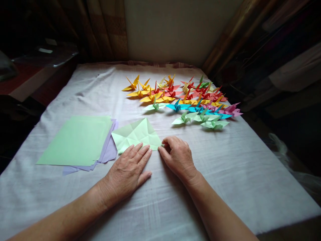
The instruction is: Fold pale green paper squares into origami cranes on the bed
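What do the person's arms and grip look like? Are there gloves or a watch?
The left grip and right grip are plain bare hands, with no gloves and no rings that I can see. The left arm and right arm are bare too: no watch, bracelet or sleeve shows.

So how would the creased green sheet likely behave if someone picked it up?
The creased green sheet looks thin, so it's probably light. Its crossing folds suggest it would bend readily along those lines rather than stay stiff.
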### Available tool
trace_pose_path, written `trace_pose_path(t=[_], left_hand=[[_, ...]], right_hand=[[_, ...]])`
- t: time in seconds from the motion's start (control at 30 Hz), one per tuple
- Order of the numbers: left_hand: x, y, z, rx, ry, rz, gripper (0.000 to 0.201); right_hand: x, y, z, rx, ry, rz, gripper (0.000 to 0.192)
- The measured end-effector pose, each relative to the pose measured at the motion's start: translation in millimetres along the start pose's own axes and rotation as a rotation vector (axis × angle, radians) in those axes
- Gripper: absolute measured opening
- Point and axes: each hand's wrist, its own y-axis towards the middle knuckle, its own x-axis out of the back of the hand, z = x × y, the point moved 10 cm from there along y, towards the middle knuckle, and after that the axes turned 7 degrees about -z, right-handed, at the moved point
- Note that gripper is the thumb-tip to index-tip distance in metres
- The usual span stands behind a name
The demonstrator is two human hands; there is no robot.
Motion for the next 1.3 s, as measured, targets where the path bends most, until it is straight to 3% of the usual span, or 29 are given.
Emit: trace_pose_path(t=[0.2, 0.57, 0.93, 1.3], left_hand=[[-1.8, 0, 1, -0.013, -0.005, 0.021, 0.058], [-6.0, -2, 5, -0.007, -0.013, 0.045, 0.059], [-10.2, -10, 19, -0.040, -0.029, 0.156, 0.062], [13.6, -48, 49, 0.002, 0.130, 0.139, 0.066]], right_hand=[[0, 0, -5, 0.005, 0.105, 0.032, 0.008], [-2, 1, -4, 0.021, 0.080, 0.058, 0.010], [-2, 2, -3, 0.013, 0.036, 0.062, 0.010], [-4, 3, -4, -0.014, 0.002, 0.090, 0.010]])
